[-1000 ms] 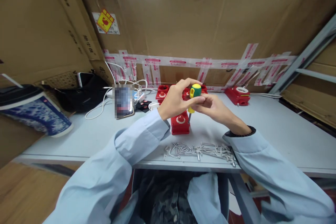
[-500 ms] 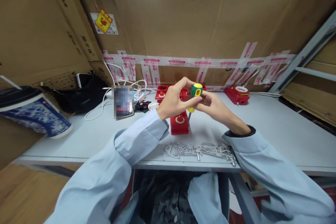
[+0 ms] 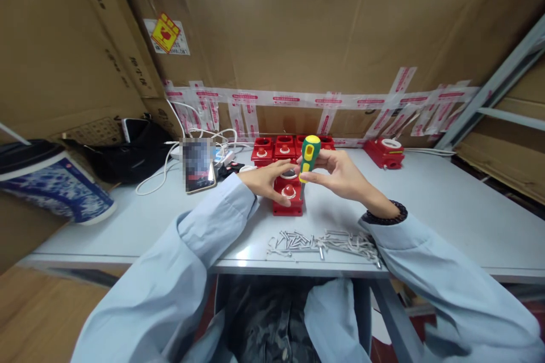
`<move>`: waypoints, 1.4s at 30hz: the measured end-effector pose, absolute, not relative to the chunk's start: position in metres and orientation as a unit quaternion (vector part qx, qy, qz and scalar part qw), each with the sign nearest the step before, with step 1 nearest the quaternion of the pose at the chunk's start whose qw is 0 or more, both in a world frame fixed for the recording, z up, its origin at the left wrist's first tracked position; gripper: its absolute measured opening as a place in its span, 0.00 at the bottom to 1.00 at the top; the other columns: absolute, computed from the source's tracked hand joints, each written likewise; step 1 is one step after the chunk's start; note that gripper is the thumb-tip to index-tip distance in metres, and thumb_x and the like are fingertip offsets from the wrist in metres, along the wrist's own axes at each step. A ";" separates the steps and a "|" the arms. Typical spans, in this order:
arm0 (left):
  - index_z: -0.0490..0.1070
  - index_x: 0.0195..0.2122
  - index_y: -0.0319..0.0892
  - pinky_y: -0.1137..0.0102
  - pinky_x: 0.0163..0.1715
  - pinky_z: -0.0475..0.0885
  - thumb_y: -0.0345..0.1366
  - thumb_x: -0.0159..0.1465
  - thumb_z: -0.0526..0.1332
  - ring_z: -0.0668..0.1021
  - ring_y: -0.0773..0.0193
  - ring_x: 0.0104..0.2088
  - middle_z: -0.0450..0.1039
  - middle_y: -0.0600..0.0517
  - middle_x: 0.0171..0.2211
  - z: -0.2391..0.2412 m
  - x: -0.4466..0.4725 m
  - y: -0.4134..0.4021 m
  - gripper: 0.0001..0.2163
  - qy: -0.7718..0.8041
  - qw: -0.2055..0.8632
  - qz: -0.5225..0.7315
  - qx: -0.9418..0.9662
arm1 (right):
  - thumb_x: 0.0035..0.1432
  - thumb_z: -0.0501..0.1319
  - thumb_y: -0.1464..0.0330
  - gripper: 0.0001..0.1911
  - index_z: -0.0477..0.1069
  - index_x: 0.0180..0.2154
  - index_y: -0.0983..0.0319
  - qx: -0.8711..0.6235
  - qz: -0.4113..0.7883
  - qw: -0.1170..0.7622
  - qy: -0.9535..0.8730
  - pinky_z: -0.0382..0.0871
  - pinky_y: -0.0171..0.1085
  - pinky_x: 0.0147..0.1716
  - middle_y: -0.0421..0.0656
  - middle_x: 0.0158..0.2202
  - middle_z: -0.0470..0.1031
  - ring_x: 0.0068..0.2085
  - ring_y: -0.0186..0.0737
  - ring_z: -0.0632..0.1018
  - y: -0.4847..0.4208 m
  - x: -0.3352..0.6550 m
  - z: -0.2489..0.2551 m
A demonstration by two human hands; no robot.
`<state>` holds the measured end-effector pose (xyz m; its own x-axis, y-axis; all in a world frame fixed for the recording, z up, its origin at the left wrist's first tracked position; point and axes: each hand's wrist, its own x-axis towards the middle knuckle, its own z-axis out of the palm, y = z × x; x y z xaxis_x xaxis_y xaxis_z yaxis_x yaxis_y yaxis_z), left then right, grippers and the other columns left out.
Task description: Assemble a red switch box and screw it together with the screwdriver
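Note:
A screwdriver (image 3: 311, 153) with a green and yellow handle stands nearly upright, its shaft pointing down at the right edge of a red box. My right hand (image 3: 347, 176) grips it between thumb and fingers. The red box (image 3: 288, 210) has a round red dome on a white ring and sits on the table. My left hand (image 3: 268, 180) holds this box from the left, thumb on the near part and fingers toward the back. Nearer to me lies a pile of silver screws (image 3: 298, 240), with more metal pieces and white strands (image 3: 351, 243) beside it.
Several similar red boxes (image 3: 261, 150) stand in a row behind my hands. Another red box (image 3: 384, 153) is at the back right. A phone (image 3: 200, 165), white cables (image 3: 155, 187), a black bag (image 3: 121, 153) and a large cup (image 3: 63, 184) occupy the left. Cardboard (image 3: 272, 28) walls the back.
My left hand has left the screwdriver handle and moved down and left onto the red box. The screwdriver, still in my right hand, has shifted slightly left.

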<state>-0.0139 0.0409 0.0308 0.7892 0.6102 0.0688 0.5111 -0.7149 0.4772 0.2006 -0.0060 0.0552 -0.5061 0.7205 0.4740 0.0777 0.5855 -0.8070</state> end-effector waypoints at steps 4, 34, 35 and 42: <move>0.55 0.62 0.50 0.54 0.56 0.61 0.51 0.47 0.70 0.66 0.48 0.56 0.61 0.45 0.54 0.026 -0.017 0.045 0.42 0.320 0.234 0.099 0.913 | 0.47 0.70 0.60 0.17 0.73 0.35 0.63 -0.290 0.316 0.442 -0.788 0.74 0.43 0.39 0.43 0.32 0.78 0.35 0.39 0.78 -0.008 0.197 0.056; 0.53 0.62 0.53 0.53 0.49 0.63 0.61 0.48 0.64 0.67 0.44 0.51 0.61 0.45 0.49 0.019 -0.005 0.035 0.43 0.373 0.145 0.107 0.910 | 0.55 0.65 0.65 0.22 0.62 0.51 0.55 -0.234 0.365 0.381 -0.817 0.75 0.44 0.43 0.41 0.37 0.76 0.43 0.42 0.79 -0.016 0.224 0.082; 0.53 0.62 0.53 0.54 0.49 0.63 0.61 0.48 0.64 0.67 0.45 0.51 0.61 0.45 0.49 0.018 -0.005 0.036 0.42 0.372 0.141 0.107 0.911 | 0.54 0.66 0.64 0.22 0.63 0.50 0.56 -0.250 0.345 0.396 -0.814 0.76 0.44 0.42 0.40 0.36 0.75 0.41 0.41 0.79 -0.017 0.221 0.081; 0.53 0.62 0.53 0.54 0.48 0.63 0.62 0.49 0.64 0.67 0.45 0.50 0.61 0.45 0.49 0.015 -0.005 0.038 0.42 0.364 0.127 0.114 0.916 | 0.43 0.72 0.60 0.27 0.67 0.45 0.56 -0.344 0.248 0.492 -0.760 0.77 0.39 0.32 0.39 0.33 0.73 0.33 0.41 0.78 -0.023 0.208 0.073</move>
<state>-0.0051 0.0381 0.0152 0.7098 0.6949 0.1158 0.6370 -0.7033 0.3156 0.2077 -0.0232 0.0734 -0.2783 0.7677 0.5773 0.2787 0.6397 -0.7163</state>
